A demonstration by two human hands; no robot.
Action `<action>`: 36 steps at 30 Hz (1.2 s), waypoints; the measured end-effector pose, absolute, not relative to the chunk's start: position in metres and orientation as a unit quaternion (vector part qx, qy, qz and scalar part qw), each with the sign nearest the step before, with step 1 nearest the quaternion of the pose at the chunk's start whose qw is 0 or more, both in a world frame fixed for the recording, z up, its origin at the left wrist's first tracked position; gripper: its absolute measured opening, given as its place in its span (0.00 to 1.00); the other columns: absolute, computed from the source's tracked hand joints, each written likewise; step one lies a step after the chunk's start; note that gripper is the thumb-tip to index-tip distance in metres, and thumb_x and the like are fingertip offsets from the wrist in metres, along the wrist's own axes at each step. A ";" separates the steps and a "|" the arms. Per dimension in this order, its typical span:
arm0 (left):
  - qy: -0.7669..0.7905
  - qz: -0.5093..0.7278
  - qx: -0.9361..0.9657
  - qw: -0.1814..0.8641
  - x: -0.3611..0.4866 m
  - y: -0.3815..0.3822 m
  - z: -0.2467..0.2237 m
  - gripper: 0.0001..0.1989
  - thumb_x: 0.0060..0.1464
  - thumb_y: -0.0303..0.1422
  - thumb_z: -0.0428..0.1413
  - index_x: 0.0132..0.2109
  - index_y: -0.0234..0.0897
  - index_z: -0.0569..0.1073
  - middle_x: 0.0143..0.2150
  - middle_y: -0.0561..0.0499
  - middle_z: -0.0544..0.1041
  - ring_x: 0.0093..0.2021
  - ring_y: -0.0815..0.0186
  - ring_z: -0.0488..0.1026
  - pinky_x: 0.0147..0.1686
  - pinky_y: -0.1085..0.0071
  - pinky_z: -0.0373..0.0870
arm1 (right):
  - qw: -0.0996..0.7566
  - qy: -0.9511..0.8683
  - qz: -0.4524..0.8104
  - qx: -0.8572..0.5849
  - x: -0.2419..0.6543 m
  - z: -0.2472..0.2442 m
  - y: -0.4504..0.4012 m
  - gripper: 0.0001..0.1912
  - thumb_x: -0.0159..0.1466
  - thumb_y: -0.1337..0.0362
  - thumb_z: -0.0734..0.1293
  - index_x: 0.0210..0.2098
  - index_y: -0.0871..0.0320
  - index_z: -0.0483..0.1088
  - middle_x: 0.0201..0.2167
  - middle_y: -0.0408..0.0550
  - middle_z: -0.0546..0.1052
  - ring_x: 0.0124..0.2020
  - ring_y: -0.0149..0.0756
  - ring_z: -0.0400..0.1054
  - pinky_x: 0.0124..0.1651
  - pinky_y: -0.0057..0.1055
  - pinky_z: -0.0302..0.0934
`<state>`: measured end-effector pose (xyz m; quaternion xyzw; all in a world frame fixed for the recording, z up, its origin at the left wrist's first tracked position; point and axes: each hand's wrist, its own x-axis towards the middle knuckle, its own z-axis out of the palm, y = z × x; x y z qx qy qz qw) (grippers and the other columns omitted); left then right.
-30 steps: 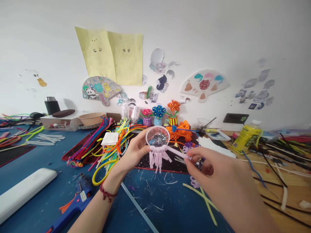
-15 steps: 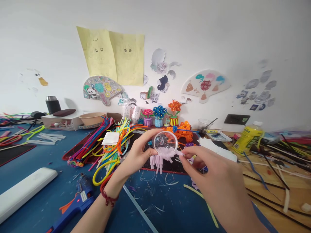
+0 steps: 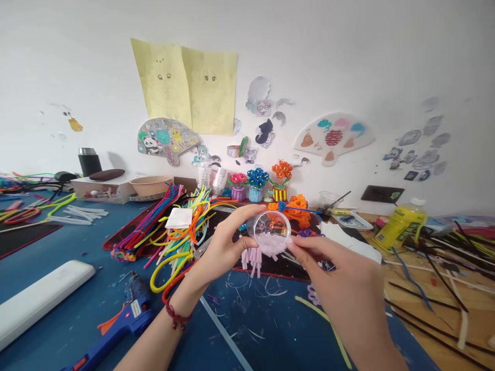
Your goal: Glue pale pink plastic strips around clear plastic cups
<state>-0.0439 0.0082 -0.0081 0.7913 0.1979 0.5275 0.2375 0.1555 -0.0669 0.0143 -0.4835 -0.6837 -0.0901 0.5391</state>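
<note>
Clear plastic cup [image 3: 269,228], tilted, pale-pink pipe cleaners [image 3: 258,253] wrapped below.

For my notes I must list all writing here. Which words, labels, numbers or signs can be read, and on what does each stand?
"囍", a red sign: on the white paper fan on the wall.
Yellow bottle: the label print is too blurred to read.
Blue glue gun: its white sticker is too small to read.
Wall stickers: no legible text.

Two hands [image 3: 224,247] [image 3: 340,278]; one clear cup [image 3: 269,230]; three flower pots [image 3: 258,186]; one glue gun [image 3: 127,314].
</note>
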 end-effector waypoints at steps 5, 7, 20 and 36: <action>0.201 0.534 0.788 0.232 -0.043 0.007 -0.008 0.30 0.56 0.48 0.56 0.63 0.44 0.67 0.62 0.44 0.70 0.62 0.54 0.66 0.63 0.56 0.60 | 0.588 -0.618 0.021 -0.521 0.153 0.006 -0.066 0.07 0.60 0.59 0.71 0.29 0.53 0.81 0.26 0.43 0.83 0.25 0.36 0.76 0.27 0.27 0.68; 0.199 0.535 0.786 0.236 -0.043 0.007 -0.009 0.30 0.55 0.48 0.56 0.63 0.44 0.67 0.62 0.43 0.70 0.62 0.54 0.66 0.64 0.55 0.60 | 0.603 -0.584 0.092 -0.535 0.152 0.002 -0.065 0.08 0.59 0.56 0.72 0.30 0.53 0.81 0.24 0.44 0.82 0.25 0.38 0.76 0.27 0.28 0.69; 0.187 0.542 0.785 0.235 -0.042 0.006 -0.008 0.28 0.54 0.46 0.59 0.61 0.46 0.70 0.60 0.43 0.72 0.60 0.53 0.69 0.62 0.51 0.62 | 0.642 -0.481 0.404 -0.440 0.153 0.001 -0.047 0.16 0.46 0.56 0.79 0.26 0.58 0.74 0.20 0.43 0.76 0.18 0.30 0.68 0.22 0.25 0.65; 0.184 0.559 0.784 0.198 -0.040 0.001 -0.003 0.27 0.55 0.47 0.58 0.60 0.44 0.71 0.59 0.44 0.73 0.60 0.55 0.68 0.61 0.54 0.64 | 0.639 -0.492 0.378 -0.454 0.163 -0.010 -0.045 0.16 0.44 0.58 0.81 0.27 0.59 0.77 0.24 0.50 0.81 0.26 0.41 0.77 0.30 0.31 0.74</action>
